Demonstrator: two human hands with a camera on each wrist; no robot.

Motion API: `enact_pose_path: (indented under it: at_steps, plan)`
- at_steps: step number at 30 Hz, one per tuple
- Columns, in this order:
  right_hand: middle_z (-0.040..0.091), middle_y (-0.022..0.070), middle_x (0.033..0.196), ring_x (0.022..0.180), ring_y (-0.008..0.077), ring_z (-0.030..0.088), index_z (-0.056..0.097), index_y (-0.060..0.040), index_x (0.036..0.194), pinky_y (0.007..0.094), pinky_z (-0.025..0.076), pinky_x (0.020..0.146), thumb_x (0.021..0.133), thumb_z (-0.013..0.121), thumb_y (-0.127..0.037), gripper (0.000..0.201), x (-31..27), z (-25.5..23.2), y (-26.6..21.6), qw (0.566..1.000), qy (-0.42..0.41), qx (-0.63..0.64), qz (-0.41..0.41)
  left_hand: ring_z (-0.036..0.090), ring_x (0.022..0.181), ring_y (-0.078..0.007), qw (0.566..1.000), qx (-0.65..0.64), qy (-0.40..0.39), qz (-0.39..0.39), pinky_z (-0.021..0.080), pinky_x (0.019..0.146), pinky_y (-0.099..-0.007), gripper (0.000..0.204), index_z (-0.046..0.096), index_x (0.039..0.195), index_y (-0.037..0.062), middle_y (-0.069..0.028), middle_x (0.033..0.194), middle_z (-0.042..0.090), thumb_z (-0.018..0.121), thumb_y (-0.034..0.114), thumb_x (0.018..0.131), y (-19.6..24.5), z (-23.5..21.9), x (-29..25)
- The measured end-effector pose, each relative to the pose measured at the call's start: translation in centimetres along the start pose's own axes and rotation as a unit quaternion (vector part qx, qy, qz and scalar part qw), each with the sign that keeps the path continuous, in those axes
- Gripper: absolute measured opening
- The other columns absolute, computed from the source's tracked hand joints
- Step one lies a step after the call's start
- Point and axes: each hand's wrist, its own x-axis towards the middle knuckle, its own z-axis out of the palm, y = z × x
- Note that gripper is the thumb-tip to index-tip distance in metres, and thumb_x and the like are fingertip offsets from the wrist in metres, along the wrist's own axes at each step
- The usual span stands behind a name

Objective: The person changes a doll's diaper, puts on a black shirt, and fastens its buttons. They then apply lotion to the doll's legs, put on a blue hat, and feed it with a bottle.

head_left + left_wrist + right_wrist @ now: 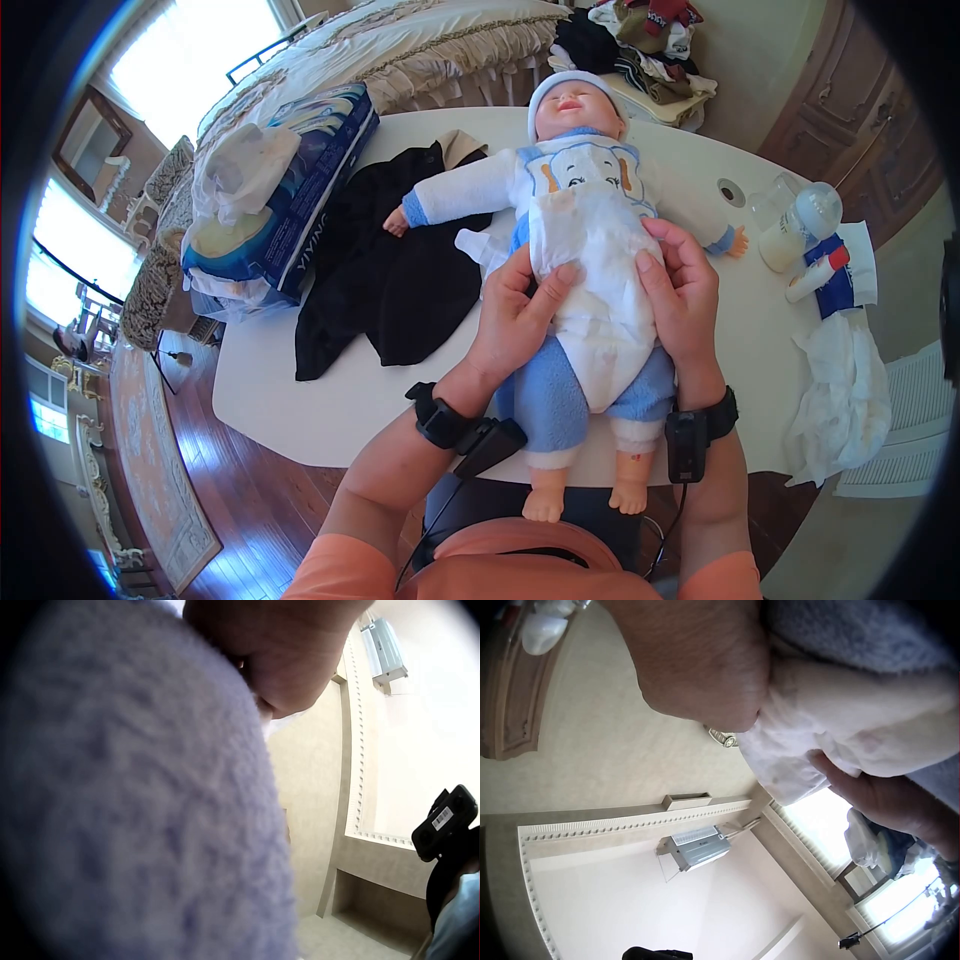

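A baby doll [555,390] in a white and blue fleece outfit and a pale cap lies on its back on the white table [270,400], its bare feet toward me. A white diaper [605,345] is up between its legs and spread over its belly, with a side tab [482,246] sticking out at the left. My left hand [518,318] pinches the diaper's left edge, thumb on top. At the opposite edge my right hand [686,300] holds it between thumb and curled fingers. Blue fleece [157,795] fills much of the left wrist view.
On the left stand a blue diaper pack [325,185] with a crumpled white diaper [245,170] on top, and black clothing [400,280]. To the right are a baby bottle [800,228], a red-capped tube [818,275] and crumpled white material [840,385] at the table edge.
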Motion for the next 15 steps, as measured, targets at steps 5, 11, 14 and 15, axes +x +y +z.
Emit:
enact_pose_path:
  at_steps: [5,11,14,15]
  plan:
    - [0.058,0.0104,0.096,0.085,0.0111,0.054,0.047,0.0050,0.109,0.0223,0.043,0.076,0.082,0.053,-0.004,0.030,0.00,-0.04,0.18,1.000,0.001,0.001,0.001,0.053,0.083,-0.0065,1.000,-0.007,0.005,-0.003,0.044,0.073,-0.0215,0.026,0.052,0.106,-0.0018,-0.0041,0.093,0.060,0.053,0.014,0.086,0.05,0.08,-0.01]
    - [0.058,0.0102,0.096,0.085,0.0110,0.054,0.047,0.0049,0.109,0.0223,0.043,0.076,0.082,0.053,-0.005,0.029,0.00,-0.02,0.04,1.000,0.001,0.000,0.004,0.053,0.082,-0.0067,1.000,0.000,0.001,-0.003,0.044,0.073,-0.0214,0.026,0.052,0.106,-0.0018,-0.0044,0.093,0.060,0.053,0.014,0.086,-0.16,-0.08,0.04]
    - [0.058,0.0103,0.096,0.085,0.0110,0.054,0.047,0.0050,0.109,0.0224,0.043,0.076,0.082,0.053,-0.005,0.029,0.02,-0.01,0.07,1.000,-0.001,0.001,0.003,0.053,0.082,-0.0066,1.000,0.001,0.003,-0.004,0.044,0.072,-0.0215,0.026,0.052,0.106,-0.0020,-0.0044,0.093,0.060,0.053,0.014,0.086,0.00,-0.02,0.02]
    - [0.058,0.0104,0.096,0.085,0.0110,0.054,0.047,0.0051,0.109,0.0224,0.043,0.076,0.082,0.053,-0.005,0.029,0.02,-0.01,0.07,1.000,-0.001,0.002,0.002,0.053,0.082,-0.0066,1.000,0.002,0.003,-0.002,0.044,0.072,-0.0216,0.026,0.052,0.106,-0.0019,-0.0043,0.093,0.060,0.053,0.015,0.086,0.00,0.00,0.02]
